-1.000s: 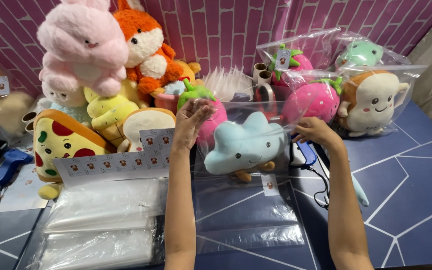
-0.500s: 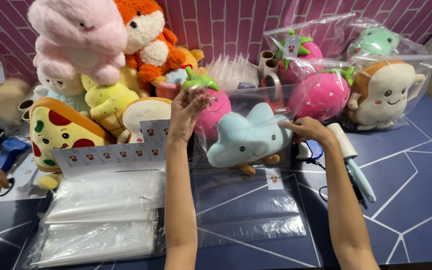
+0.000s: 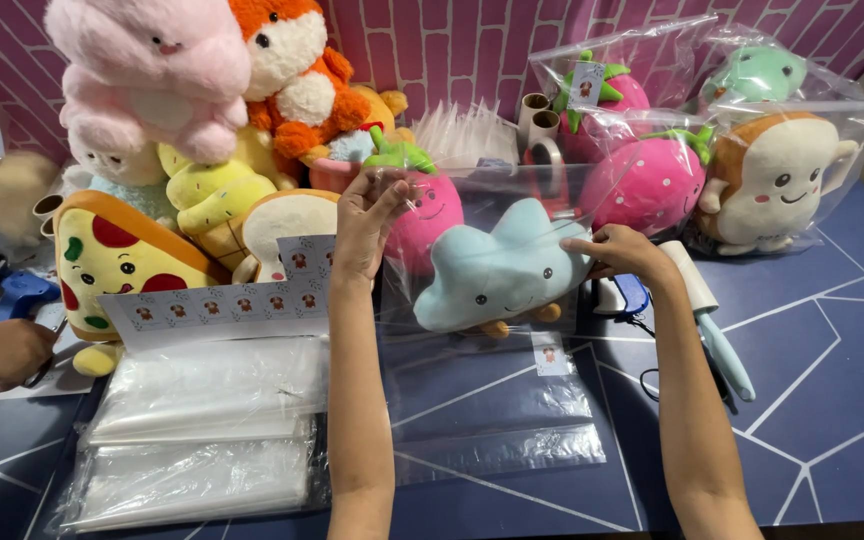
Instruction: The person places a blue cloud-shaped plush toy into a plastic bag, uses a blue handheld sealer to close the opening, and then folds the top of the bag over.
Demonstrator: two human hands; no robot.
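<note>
A light blue cloud plush (image 3: 500,270) with a small face sits inside a clear plastic bag (image 3: 492,400) that I hold upright over the table. My left hand (image 3: 364,225) pinches the bag's top left edge. My right hand (image 3: 624,252) grips the bag's right side, against the cloud. The bag's lower part lies flat on the blue patterned table (image 3: 822,400), with a small tag (image 3: 549,354) hanging below the plush.
A pile of plush toys (image 3: 202,130) stands at the back left, bagged plush toys (image 3: 712,170) at the back right. Stacks of clear bags (image 3: 202,430) and a sticker sheet (image 3: 222,305) lie left. A lint roller (image 3: 712,320) lies right. Another person's hand (image 3: 2,350) rests at the left edge.
Both hands and the bagged cloud have stayed almost in place. Another person's hand has come in at the left edge.
</note>
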